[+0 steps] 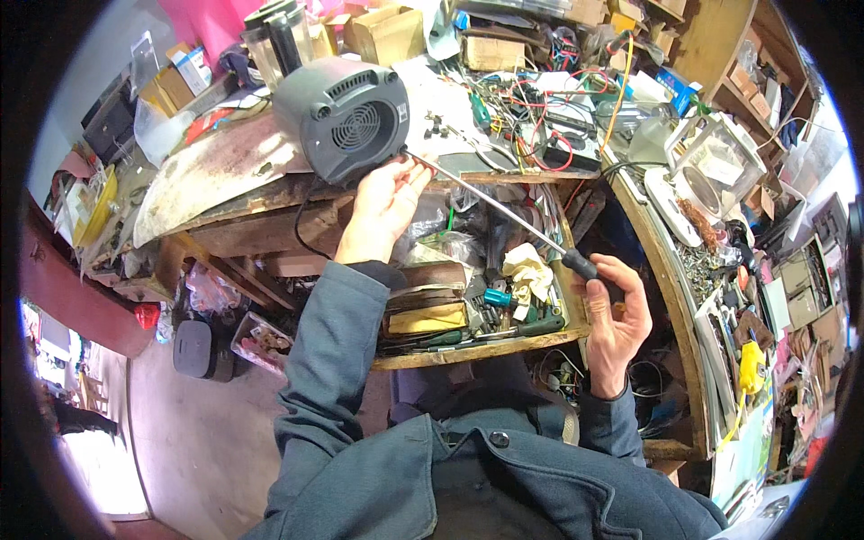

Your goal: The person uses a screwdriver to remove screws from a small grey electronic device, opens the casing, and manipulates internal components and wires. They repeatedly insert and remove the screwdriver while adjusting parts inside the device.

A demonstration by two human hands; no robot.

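Note:
A dark grey round-bodied appliance (333, 121) with a ringed grille rests tilted at the bench edge, its black cord hanging down. My left hand (391, 198) is at its lower edge, fingers curled beside the tip of a long screwdriver (490, 202); exactly what they grip is too small to make out. My right hand (612, 319) is closed round the screwdriver's black handle, the steel shaft reaching diagonally up to the appliance. Below the shaft, an open drawer (463, 358) holds tools, a cream cloth (526, 279), a teal cylinder (498, 297) and plastic bags.
Wires, red leads and small parts crowd the bench (441, 90) behind. Cardboard boxes (387, 36) stand at the back. A side counter (652, 252) on the right carries a clear appliance (720, 162) and clutter. A black case (193, 351) sits on the floor at left.

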